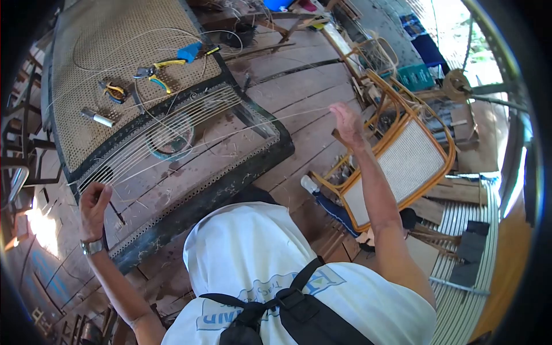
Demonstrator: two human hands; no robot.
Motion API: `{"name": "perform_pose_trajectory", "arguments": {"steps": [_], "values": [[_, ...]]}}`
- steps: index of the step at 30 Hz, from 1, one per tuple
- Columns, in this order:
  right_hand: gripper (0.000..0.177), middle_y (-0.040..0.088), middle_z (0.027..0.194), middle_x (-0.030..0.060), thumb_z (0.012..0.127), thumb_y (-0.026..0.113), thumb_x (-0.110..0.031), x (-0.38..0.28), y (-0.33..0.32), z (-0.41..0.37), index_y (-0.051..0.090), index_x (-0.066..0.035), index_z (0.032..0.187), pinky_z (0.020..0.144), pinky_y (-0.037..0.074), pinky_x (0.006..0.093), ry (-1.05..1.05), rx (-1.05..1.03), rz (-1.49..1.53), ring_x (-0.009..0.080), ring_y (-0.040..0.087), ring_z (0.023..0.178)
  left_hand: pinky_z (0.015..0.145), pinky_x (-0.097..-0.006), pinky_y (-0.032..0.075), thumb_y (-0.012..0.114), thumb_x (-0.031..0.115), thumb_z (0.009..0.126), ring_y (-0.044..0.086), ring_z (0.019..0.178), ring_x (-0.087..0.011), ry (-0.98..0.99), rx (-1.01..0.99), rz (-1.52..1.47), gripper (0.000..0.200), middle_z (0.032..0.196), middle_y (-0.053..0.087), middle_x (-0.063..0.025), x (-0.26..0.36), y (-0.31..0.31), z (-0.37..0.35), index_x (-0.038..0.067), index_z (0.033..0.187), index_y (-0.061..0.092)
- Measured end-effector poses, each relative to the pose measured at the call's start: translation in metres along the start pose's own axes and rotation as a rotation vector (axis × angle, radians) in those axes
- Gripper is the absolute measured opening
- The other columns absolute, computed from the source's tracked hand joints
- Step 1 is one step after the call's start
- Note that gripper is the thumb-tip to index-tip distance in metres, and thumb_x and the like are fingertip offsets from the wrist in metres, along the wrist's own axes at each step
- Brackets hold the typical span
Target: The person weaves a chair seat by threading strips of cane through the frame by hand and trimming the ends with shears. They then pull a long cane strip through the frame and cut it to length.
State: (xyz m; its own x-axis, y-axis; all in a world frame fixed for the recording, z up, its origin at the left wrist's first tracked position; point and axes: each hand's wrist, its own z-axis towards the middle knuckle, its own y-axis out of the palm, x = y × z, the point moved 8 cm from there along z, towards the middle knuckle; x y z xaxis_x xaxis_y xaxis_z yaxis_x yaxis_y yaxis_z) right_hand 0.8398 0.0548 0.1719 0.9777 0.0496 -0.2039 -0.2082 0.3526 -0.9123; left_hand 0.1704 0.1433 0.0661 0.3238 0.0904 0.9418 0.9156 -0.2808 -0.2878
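Note:
My right hand [348, 122] is raised over the floor at the right, its fingers pinched on a long pale cane strand [253, 124]. This strand slants down to my left hand [95, 210], whose thumb and fingertips are closed around its other end, by the left rail of a dark wooden seat frame [218, 179]. Parallel strands [172, 123] stretch across the far side of the frame's opening. Holes line its near rail. Close to my left fingers, a thin dark peg or tool [117, 214] stands at an angle.
On the woven cane panel [138, 34] lie yellow-handled pliers [152, 73], orange-and-black cutters [113, 91] and a white-handled tool [98, 117]. A round basin [171, 138] sits beneath the strands. A wooden chair with woven panels [405, 155] lies at the right, with another person's foot [309, 183] nearby.

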Motion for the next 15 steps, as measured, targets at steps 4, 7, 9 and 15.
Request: {"name": "perform_pose_trajectory", "arguments": {"steps": [4,7,9,15], "values": [[0.013,0.064,0.101,0.0181,0.093,0.056,-0.008,0.012,-0.018,-0.005,0.067,-0.003,0.097,0.076,0.051,0.0405,-0.012,0.147,-0.255,0.0369,0.064,0.088,0.062,-0.0215,0.031,0.068,0.019,0.094,0.041,0.07,-0.0042,0.035,-0.009,-0.081,0.018,0.075,0.049,0.0063,0.039,-0.01,-0.026,0.006,0.085,0.06],[0.016,0.061,0.098,0.0172,0.098,0.051,-0.008,0.011,-0.032,0.003,0.064,-0.005,0.106,0.078,0.054,0.0391,0.174,0.357,-0.378,0.0357,0.066,0.092,0.062,-0.0212,0.03,0.07,0.018,0.091,0.04,0.07,-0.005,0.091,-0.072,-0.173,0.02,0.073,0.048,0.005,0.08,0.01,-0.052,0.007,0.08,0.058],[0.019,0.059,0.091,0.0132,0.103,0.045,-0.012,0.049,-0.017,-0.01,0.058,-0.004,0.114,0.082,0.057,0.0414,0.955,0.686,0.728,0.0327,0.067,0.094,0.058,-0.0228,0.031,0.07,0.015,0.09,0.041,0.067,-0.0057,0.227,-0.29,-0.2,0.017,0.071,0.05,0.0037,0.096,0.04,-0.066,0.005,0.08,0.061],[0.021,0.06,0.094,0.013,0.105,0.045,-0.018,-0.001,0.036,0.031,0.052,0.001,0.111,0.083,0.06,0.0465,0.787,0.539,1.267,0.03,0.068,0.09,0.053,-0.0251,0.034,0.066,0.015,0.092,0.043,0.06,-0.0045,-0.086,-0.105,0.258,0.016,0.073,0.057,0.0032,0.064,0.056,-0.036,0.003,0.102,0.068]]}}
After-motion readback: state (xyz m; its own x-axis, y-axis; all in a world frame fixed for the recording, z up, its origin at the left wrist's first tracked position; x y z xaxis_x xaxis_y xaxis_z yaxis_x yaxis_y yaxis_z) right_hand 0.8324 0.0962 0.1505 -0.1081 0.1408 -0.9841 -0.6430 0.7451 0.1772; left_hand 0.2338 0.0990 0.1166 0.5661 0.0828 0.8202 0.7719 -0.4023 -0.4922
